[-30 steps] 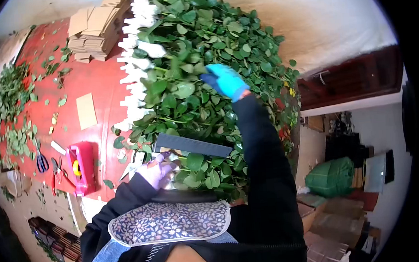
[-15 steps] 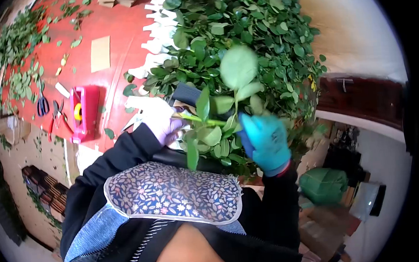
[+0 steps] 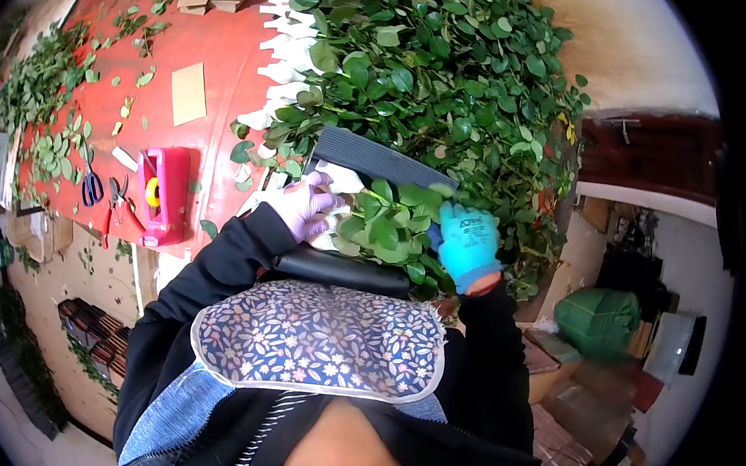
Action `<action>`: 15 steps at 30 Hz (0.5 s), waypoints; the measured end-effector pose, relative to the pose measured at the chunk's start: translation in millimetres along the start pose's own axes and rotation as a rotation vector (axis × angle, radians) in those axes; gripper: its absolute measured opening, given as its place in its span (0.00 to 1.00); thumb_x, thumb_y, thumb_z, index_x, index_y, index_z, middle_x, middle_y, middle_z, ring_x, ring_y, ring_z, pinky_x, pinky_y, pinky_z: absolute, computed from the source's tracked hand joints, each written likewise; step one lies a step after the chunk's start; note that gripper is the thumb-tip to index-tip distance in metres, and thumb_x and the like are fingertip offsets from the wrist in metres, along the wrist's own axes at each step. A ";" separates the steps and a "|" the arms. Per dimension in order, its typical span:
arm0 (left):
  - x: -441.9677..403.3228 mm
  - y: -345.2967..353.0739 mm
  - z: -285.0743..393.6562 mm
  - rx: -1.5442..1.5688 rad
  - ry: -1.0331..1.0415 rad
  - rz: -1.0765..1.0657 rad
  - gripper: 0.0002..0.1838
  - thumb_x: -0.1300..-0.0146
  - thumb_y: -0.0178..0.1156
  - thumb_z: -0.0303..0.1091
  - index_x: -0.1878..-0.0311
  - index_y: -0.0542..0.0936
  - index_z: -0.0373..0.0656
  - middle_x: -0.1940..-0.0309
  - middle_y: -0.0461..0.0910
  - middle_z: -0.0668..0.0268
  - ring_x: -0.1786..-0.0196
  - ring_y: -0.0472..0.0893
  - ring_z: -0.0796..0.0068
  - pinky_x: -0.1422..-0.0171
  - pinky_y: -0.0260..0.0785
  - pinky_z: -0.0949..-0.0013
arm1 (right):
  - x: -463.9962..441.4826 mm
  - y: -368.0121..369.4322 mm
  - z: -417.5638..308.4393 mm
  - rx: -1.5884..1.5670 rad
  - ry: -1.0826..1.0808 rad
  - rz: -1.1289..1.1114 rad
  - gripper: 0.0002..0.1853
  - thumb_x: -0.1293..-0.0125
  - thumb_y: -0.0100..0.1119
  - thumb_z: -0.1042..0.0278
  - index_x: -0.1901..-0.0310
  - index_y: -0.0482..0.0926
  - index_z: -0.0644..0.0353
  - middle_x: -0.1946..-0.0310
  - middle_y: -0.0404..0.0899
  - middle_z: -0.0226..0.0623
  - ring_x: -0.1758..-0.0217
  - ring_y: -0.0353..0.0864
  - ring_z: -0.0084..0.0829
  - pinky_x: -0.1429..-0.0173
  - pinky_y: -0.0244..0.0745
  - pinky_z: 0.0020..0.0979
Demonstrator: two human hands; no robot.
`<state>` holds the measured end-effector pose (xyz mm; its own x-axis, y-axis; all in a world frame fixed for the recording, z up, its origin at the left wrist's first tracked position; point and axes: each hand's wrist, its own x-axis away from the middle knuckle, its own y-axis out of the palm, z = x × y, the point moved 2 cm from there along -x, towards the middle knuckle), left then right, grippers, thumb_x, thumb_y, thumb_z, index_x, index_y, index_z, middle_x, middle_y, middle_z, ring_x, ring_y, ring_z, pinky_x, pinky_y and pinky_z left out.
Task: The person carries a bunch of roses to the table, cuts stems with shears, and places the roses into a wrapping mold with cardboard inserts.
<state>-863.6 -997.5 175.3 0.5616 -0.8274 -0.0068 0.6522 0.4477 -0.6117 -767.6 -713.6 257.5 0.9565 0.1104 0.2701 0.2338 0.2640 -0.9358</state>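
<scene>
My left hand (image 3: pixel 302 210), in a thin purple glove, has its fingers bent against white-wrapped flower heads (image 3: pixel 340 178) at the end of a small leafy bunch (image 3: pixel 381 228). Across that bunch, my right hand (image 3: pixel 467 242) in a teal knitted glove closes around a leafy stem; its fingertips are partly lost among leaves. The bunch lies between a ribbed dark panel (image 3: pixel 381 157) and a black padded edge (image 3: pixel 341 272), close to my patterned apron (image 3: pixel 320 339).
A large heap of leafy stems (image 3: pixel 448 66) with white-wrapped heads (image 3: pixel 286 67) covers the right of the red table (image 3: pixel 226 62). To the left are a pink tape dispenser (image 3: pixel 166 194), pliers (image 3: pixel 120 210), scissors (image 3: pixel 91 184) and a cardboard piece (image 3: pixel 188 94).
The loose leafy stem held up between both hands has come down onto the bunch. The ribbed panel shows more fully, and my right hand is lower over the leaves.
</scene>
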 end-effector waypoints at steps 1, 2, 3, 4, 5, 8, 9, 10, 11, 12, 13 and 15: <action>0.2 -1.4 3.2 -0.007 0.009 -0.013 0.27 0.49 0.69 0.28 0.43 0.79 0.49 0.45 0.69 0.56 0.48 0.79 0.56 0.43 0.75 0.60 | 5.6 -25.2 -4.3 0.034 0.071 -0.003 0.22 0.38 0.59 0.51 0.48 0.77 0.57 0.65 0.80 0.36 0.63 0.80 0.38 0.51 0.72 0.44; -0.6 -4.0 6.9 0.001 -0.003 -0.014 0.26 0.50 0.69 0.28 0.44 0.79 0.49 0.45 0.70 0.56 0.48 0.79 0.55 0.44 0.75 0.60 | 9.4 -44.2 -6.5 0.004 0.094 0.041 0.22 0.38 0.59 0.52 0.48 0.77 0.58 0.65 0.80 0.35 0.63 0.80 0.37 0.53 0.72 0.43; -1.9 -6.3 9.2 0.007 -0.014 -0.016 0.26 0.50 0.69 0.28 0.44 0.79 0.48 0.46 0.70 0.56 0.48 0.79 0.55 0.45 0.76 0.60 | 12.3 -62.4 -8.3 -0.026 0.118 0.087 0.22 0.38 0.59 0.53 0.48 0.76 0.58 0.64 0.79 0.35 0.64 0.80 0.36 0.55 0.72 0.41; -2.8 -6.3 8.7 -0.004 -0.005 -0.034 0.26 0.50 0.69 0.28 0.44 0.79 0.48 0.46 0.70 0.56 0.48 0.79 0.55 0.45 0.76 0.60 | 12.9 -89.9 -14.4 -0.093 0.068 0.061 0.21 0.38 0.59 0.53 0.48 0.76 0.58 0.65 0.79 0.34 0.65 0.80 0.35 0.57 0.72 0.40; -4.6 -5.7 -2.9 0.015 -0.003 -0.038 0.26 0.50 0.69 0.28 0.44 0.79 0.48 0.46 0.70 0.56 0.49 0.79 0.55 0.46 0.76 0.60 | 3.0 -102.9 -25.7 -0.169 0.018 0.023 0.21 0.37 0.59 0.53 0.48 0.76 0.57 0.65 0.79 0.34 0.65 0.80 0.34 0.59 0.72 0.38; -5.2 -2.7 -0.8 -0.010 0.035 -0.047 0.25 0.49 0.68 0.28 0.44 0.78 0.47 0.46 0.70 0.57 0.49 0.79 0.55 0.46 0.75 0.59 | -25.2 -82.5 -62.9 -0.437 -0.159 0.190 0.23 0.39 0.57 0.63 0.42 0.74 0.61 0.63 0.81 0.33 0.68 0.82 0.35 0.60 0.74 0.38; -4.9 -2.5 -0.6 -0.024 0.043 -0.013 0.25 0.49 0.68 0.28 0.44 0.78 0.47 0.47 0.70 0.57 0.49 0.79 0.55 0.46 0.75 0.59 | -40.0 -41.0 -69.1 -0.401 -0.198 0.281 0.19 0.33 0.57 0.58 0.46 0.74 0.62 0.66 0.81 0.39 0.71 0.81 0.39 0.67 0.73 0.41; -3.5 -1.5 -3.5 -0.004 0.038 -0.029 0.26 0.49 0.68 0.29 0.43 0.77 0.47 0.47 0.70 0.57 0.49 0.78 0.55 0.45 0.75 0.59 | -55.4 -2.5 -76.7 -0.281 -0.139 0.123 0.19 0.32 0.55 0.58 0.46 0.73 0.63 0.64 0.82 0.40 0.69 0.82 0.41 0.65 0.74 0.43; -3.2 1.1 -8.5 -0.029 0.062 -0.041 0.27 0.48 0.69 0.30 0.42 0.77 0.48 0.46 0.71 0.55 0.47 0.78 0.53 0.44 0.75 0.58 | -66.5 16.6 -77.4 -0.437 -0.103 0.097 0.16 0.31 0.54 0.60 0.49 0.76 0.61 0.60 0.83 0.41 0.68 0.82 0.43 0.63 0.75 0.42; -4.2 0.5 -8.3 -0.044 0.045 -0.054 0.27 0.47 0.69 0.31 0.42 0.77 0.49 0.44 0.71 0.54 0.46 0.78 0.53 0.43 0.75 0.58 | -79.1 44.4 -80.6 -0.701 0.026 0.110 0.14 0.35 0.54 0.63 0.53 0.78 0.61 0.64 0.82 0.42 0.65 0.82 0.44 0.59 0.75 0.45; -4.1 -0.1 -6.1 -0.057 0.030 -0.064 0.27 0.46 0.70 0.32 0.41 0.77 0.49 0.42 0.70 0.54 0.45 0.78 0.53 0.43 0.74 0.58 | -86.2 53.6 -82.4 -0.963 0.155 0.124 0.12 0.38 0.54 0.67 0.56 0.80 0.60 0.69 0.82 0.43 0.62 0.83 0.45 0.54 0.75 0.47; -5.5 0.1 -5.2 -0.022 0.005 -0.071 0.26 0.45 0.71 0.33 0.41 0.78 0.50 0.42 0.71 0.53 0.43 0.77 0.51 0.42 0.74 0.56 | -83.6 56.5 -81.9 -0.684 0.065 0.348 0.10 0.37 0.54 0.66 0.59 0.81 0.60 0.69 0.81 0.41 0.62 0.82 0.44 0.54 0.75 0.47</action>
<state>-869.2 -994.6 171.2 0.5117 -0.8585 0.0326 0.6789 0.3808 -0.6278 -820.1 -786.3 163.5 0.9981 0.0162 -0.0592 -0.0466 -0.4291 -0.9020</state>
